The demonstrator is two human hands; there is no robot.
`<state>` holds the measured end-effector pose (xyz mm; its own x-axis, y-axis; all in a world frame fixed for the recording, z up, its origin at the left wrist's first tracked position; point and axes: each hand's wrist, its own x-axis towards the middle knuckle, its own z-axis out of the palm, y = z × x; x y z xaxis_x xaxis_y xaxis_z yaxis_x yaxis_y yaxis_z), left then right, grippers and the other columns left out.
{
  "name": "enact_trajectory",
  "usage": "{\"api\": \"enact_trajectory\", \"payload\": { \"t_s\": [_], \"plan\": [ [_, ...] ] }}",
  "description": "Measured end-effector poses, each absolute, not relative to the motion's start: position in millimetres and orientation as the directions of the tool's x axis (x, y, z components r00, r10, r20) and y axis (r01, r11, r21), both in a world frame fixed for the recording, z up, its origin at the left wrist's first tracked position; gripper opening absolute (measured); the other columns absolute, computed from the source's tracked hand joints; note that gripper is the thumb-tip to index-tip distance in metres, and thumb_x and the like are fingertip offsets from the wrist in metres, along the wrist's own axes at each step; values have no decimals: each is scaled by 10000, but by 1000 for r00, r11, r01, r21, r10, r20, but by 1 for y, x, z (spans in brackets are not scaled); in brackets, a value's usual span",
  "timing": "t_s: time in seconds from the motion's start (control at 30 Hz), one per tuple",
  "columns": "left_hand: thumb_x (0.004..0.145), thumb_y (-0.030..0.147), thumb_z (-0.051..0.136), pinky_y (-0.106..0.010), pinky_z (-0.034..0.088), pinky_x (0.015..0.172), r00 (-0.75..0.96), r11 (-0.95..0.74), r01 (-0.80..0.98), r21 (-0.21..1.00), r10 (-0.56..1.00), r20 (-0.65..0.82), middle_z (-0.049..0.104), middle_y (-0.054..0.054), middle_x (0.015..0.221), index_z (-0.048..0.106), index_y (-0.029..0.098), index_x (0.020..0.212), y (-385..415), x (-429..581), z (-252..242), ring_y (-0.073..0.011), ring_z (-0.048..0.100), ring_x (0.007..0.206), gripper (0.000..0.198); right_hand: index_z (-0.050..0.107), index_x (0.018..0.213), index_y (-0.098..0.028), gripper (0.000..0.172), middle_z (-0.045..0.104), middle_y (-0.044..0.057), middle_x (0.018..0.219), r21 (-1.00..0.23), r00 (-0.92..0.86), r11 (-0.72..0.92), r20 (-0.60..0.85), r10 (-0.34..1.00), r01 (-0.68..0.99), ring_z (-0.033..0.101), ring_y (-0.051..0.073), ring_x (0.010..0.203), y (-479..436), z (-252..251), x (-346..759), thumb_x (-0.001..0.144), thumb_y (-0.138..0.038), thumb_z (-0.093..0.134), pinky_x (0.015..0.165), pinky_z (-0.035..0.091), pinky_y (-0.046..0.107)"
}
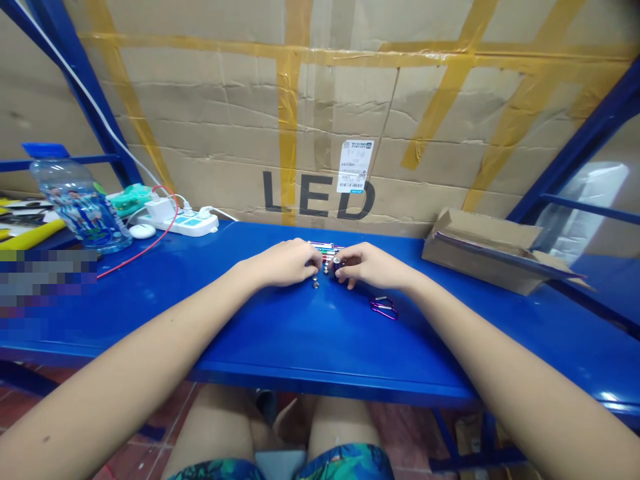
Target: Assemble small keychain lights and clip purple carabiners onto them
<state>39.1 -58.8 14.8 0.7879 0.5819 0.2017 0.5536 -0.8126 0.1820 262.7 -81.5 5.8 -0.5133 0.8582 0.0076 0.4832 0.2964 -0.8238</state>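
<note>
My left hand (293,262) is over the middle of the blue table with its fingers curled together. Just below its fingertips is a small shiny metal piece (315,283); whether they grip it or anything else, I cannot tell. My right hand (373,265) faces it from the other side and pinches a small dark cylinder (337,265) between thumb and fingers. Between the hands stands another small metal piece (327,268). A row of thin coloured metal items (324,248) lies behind, partly hidden by my fingers. Purple carabiners (384,308) lie nearer me, below the right hand.
An open cardboard box (475,257) is at the right. A water bottle (80,200), a white power strip (193,223) and a red cable (145,253) are at the left. A large taped carton (225,133) rises behind the blue table (280,340).
</note>
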Motion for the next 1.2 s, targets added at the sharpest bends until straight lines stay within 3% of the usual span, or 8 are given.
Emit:
{"api": "enact_trajectory", "payload": {
  "t_s": [0.23, 0.47, 0.6, 0.83, 1.07, 1.2],
  "plan": [
    [831, 192, 650, -275, 445, 735, 838, -835, 496, 239, 532, 120, 762, -19, 891, 777, 251, 873, -54, 36, 14, -181, 675, 818, 146, 706, 922, -150, 187, 669, 22, 765, -828, -509, 283, -4, 861, 485, 615, 126, 614, -83, 7, 261, 767, -249, 676, 624, 560, 284],
    [802, 200, 614, -250, 393, 574, 779, -769, 595, 236, 623, 66, 702, -18, 743, 705, 194, 796, -59, 38, 15, -154, 610, 650, 91, 705, 940, -148, 196, 668, 31, 796, -800, -531, 334, 22, 847, 499, 618, 127, 630, -81, 5, 263, 792, -268, 661, 606, 545, 273],
    [794, 194, 601, -254, 390, 561, 741, -758, 606, 243, 648, 174, 684, -34, 724, 676, 170, 768, -59, 40, 14, -152, 594, 624, 83, 703, 924, -149, 182, 671, 29, 783, -805, -516, 318, 17, 856, 501, 620, 131, 626, -82, 5, 262, 789, -263, 659, 614, 551, 285],
    [919, 187, 549, -307, 496, 801, 708, -880, 445, 164, 458, 538, 745, -64, 962, 710, 169, 951, -63, 51, 14, -187, 676, 889, 165, 691, 924, -140, 154, 657, 25, 731, -814, -492, 305, 28, 870, 494, 615, 128, 627, -84, 6, 258, 794, -209, 648, 579, 553, 258],
    [914, 141, 541, -301, 501, 770, 766, -912, 400, 91, 388, 512, 725, -69, 925, 736, 164, 964, -66, 51, 14, -178, 671, 842, 202, 674, 921, -138, 137, 649, 22, 733, -812, -490, 316, 43, 871, 490, 613, 125, 593, -83, 4, 260, 817, -216, 631, 572, 559, 270],
    [905, 143, 541, -299, 488, 770, 772, -911, 394, 125, 402, 493, 717, -63, 912, 727, 166, 948, -68, 50, 16, -171, 658, 831, 192, 687, 961, -139, 194, 648, 27, 746, -827, -496, 316, 52, 867, 465, 612, 134, 621, -82, 3, 260, 809, -254, 649, 577, 559, 278]
  ]
}}
